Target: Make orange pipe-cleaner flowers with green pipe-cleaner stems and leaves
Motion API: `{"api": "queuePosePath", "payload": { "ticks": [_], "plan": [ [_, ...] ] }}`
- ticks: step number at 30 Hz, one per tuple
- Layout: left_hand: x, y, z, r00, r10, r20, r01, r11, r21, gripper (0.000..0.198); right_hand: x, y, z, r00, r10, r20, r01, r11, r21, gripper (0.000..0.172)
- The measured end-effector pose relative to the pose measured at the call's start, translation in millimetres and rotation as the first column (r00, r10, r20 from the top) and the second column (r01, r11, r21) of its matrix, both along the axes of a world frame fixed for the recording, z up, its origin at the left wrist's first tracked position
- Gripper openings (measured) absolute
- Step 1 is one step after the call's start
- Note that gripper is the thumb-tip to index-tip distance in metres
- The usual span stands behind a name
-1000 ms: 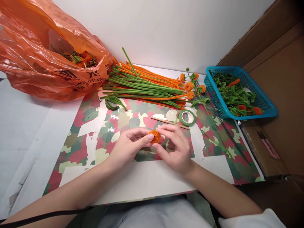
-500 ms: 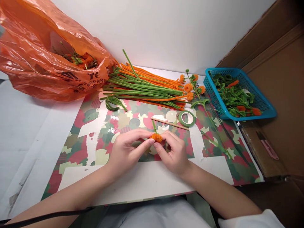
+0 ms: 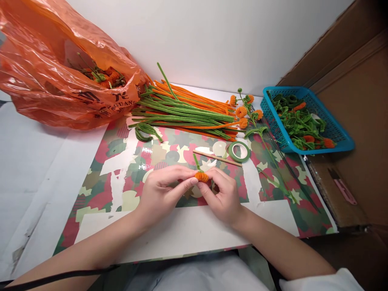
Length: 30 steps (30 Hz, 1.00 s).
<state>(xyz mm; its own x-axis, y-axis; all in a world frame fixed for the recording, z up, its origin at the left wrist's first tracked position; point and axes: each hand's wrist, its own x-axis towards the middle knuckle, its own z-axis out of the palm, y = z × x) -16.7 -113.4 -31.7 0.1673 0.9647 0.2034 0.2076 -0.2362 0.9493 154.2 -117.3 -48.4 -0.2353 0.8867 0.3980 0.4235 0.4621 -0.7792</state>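
Between my two hands is a small orange pipe-cleaner flower (image 3: 201, 176), ridged and rounded, with a short green stem pointing up and away from me. My left hand (image 3: 165, 190) pinches its left side between thumb and forefinger. The thumb and fingers of my right hand (image 3: 220, 194) are closed on its right side. Just beyond them a thin wooden stick (image 3: 216, 158) lies on the table, beside a roll of green floral tape (image 3: 239, 151). Farther back, a bundle of green and orange pipe cleaners (image 3: 188, 113) is spread out sideways.
An orange plastic bag (image 3: 115, 107) with flower pieces stands at back left. Finished orange flowers on a stem (image 3: 241, 112) lie right of the bundle. A blue basket (image 3: 342, 139) of green pieces sits at right, above a pink utility knife (image 3: 345, 192). Green leaves (image 3: 145, 131) lie left.
Almost nothing differs. Both hands keep their pinch on the orange flower, and the whole view has shifted very slightly.
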Motion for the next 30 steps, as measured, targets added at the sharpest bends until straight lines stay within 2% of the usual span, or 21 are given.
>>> {"api": "queuePosePath", "payload": {
  "ticks": [3,8,11,16,21,24,27,30],
  "plan": [
    [0.7,0.0,0.1,0.999,0.010,-0.048,-0.010,1.000,-0.003,0.012,0.4,0.4,0.1,0.999,0.007,-0.045,-0.010,0.998,-0.068,0.011],
    [-0.5,0.9,2.3,0.980,0.113,-0.161,-0.093,0.987,0.130,0.024,1.9,2.0,0.8,0.992,-0.017,-0.127,-0.016,0.966,-0.258,0.014],
    [-2.9,2.0,4.5,0.969,0.139,-0.205,-0.111,0.984,0.142,0.017,2.7,2.3,0.3,0.989,-0.022,-0.145,-0.023,0.954,-0.298,0.016],
    [-3.4,5.1,4.6,0.967,-0.006,-0.253,0.018,0.999,0.046,0.016,3.2,1.8,0.7,0.987,0.015,-0.160,-0.057,0.963,-0.264,0.024],
    [-1.4,7.4,4.0,0.970,-0.190,-0.152,0.183,0.981,-0.062,0.026,5.0,2.2,2.5,0.974,0.153,-0.166,-0.181,0.968,-0.171,0.027],
    [-1.9,7.5,3.7,0.971,-0.215,-0.100,0.207,0.975,-0.086,0.031,6.5,1.9,2.8,0.968,0.166,-0.188,-0.196,0.969,-0.151,0.027],
    [-2.7,6.7,3.3,0.976,-0.204,-0.082,0.195,0.975,-0.103,0.034,7.0,0.8,3.8,0.968,0.129,-0.213,-0.161,0.977,-0.139,0.022],
    [-2.7,5.7,3.2,0.973,-0.204,-0.104,0.196,0.977,-0.081,0.030,6.0,-0.4,5.1,0.971,0.096,-0.217,-0.130,0.981,-0.146,0.020]
  ]
}}
